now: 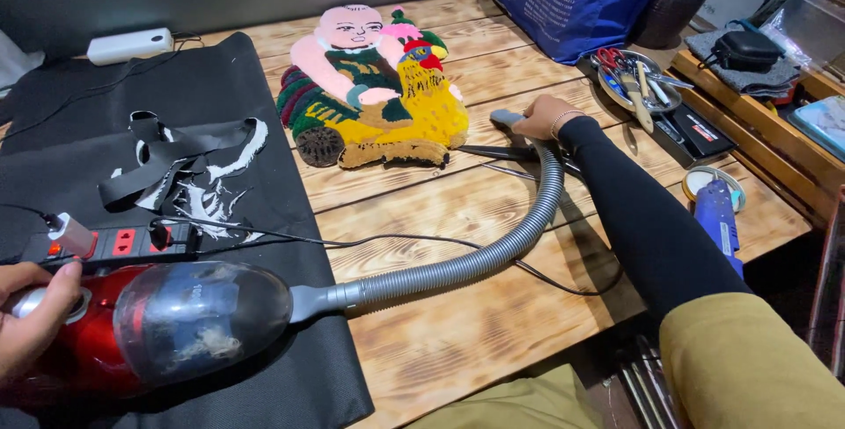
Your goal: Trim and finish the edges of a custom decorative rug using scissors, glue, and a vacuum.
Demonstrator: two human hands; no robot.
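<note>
At seven o'clock, nearest the camera, the left hand (31, 328) lies on the rear of a red handheld vacuum (150, 328), fingers curled over its back end; its thumb is cut off by the frame edge. The vacuum rests on a black cloth (290, 367), its clear dust cup showing fluff inside. A grey ribbed hose (493, 253) runs from its nose toward one o'clock, where the right hand (544, 117) closes round the hose's end. How tightly those fingers press I cannot tell, as they wrap away from view.

The nozzle (506, 117) sits just beside the right edge of a tufted rug figure (374, 90) — a bald character with a rooster — lying flat on the wooden table (458, 332) at twelve o'clock.

Risks, as I judge them: suction could lift or tug loose yarn at the rug's edge, and the stretched hose could drag the vacuum body off the cloth. The black cable (422, 242) crossing under the hose toward the power strip (123, 240) could snag.

The nozzle's opening is hidden. The metal tray of tools (638, 77) at two o'clock is too cluttered to sort out.
</note>
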